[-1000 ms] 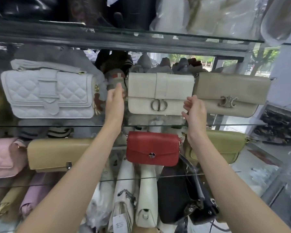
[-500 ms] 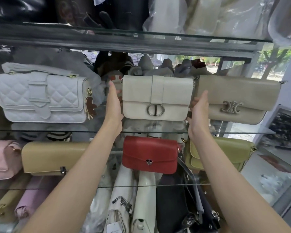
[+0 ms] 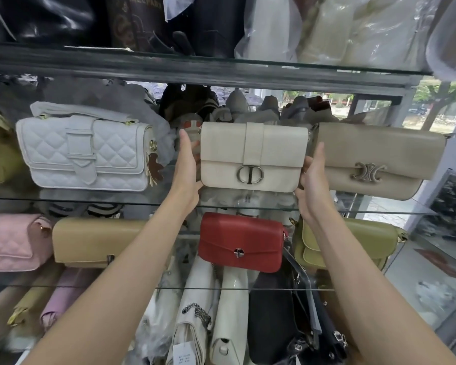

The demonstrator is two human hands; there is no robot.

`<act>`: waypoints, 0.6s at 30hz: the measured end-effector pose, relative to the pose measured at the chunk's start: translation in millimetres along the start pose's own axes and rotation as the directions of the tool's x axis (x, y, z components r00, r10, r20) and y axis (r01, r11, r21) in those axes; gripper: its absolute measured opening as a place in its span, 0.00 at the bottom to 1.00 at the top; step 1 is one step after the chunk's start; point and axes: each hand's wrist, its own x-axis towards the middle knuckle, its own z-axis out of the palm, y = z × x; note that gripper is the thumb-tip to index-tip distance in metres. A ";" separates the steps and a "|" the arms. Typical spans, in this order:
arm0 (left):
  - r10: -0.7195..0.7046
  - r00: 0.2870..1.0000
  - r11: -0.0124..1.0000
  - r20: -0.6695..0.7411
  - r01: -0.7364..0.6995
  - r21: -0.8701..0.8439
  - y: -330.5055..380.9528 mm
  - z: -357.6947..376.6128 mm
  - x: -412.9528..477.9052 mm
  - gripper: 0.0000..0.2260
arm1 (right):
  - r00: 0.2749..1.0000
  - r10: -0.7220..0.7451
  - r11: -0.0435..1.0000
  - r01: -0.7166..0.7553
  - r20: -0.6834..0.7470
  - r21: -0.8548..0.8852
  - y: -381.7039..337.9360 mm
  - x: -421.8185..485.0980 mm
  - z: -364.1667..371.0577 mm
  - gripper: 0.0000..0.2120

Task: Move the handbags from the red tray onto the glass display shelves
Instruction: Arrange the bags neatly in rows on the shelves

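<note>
While my two hands bracket it, the cream handbag (image 3: 253, 154) with the round metal clasp is upright at the middle glass shelf (image 3: 90, 201), its front flap facing me. My left hand (image 3: 186, 169) lies flat against its left end, fingers straight and pointing up, palm pressed to the side. My right hand (image 3: 313, 180) does likewise at the right end, fingers extended upward in the narrow gap between this bag and the beige bag (image 3: 379, 159) just beside it. Neither hand curls round anything. I cannot tell whether the bag's base bears fully on the glass. To its left, apart from it, sits a white quilted bag (image 3: 84, 154) with a wide buckled strap. On the shelf below, a red handbag (image 3: 241, 241) stands directly under the cream one, with a tan bag (image 3: 95, 241) and a pink quilted bag (image 3: 11, 241) to its left and an olive-green bag (image 3: 366, 241) to its right, partly behind my right forearm
</note>
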 end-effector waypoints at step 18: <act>0.023 0.999 0.999 -0.022 -0.022 0.033 2.7 -32.5 -8.3 0.27 | 0.999 -0.023 0.999 0.025 0.043 -0.046 -11.6 -31.0 22.5 0.27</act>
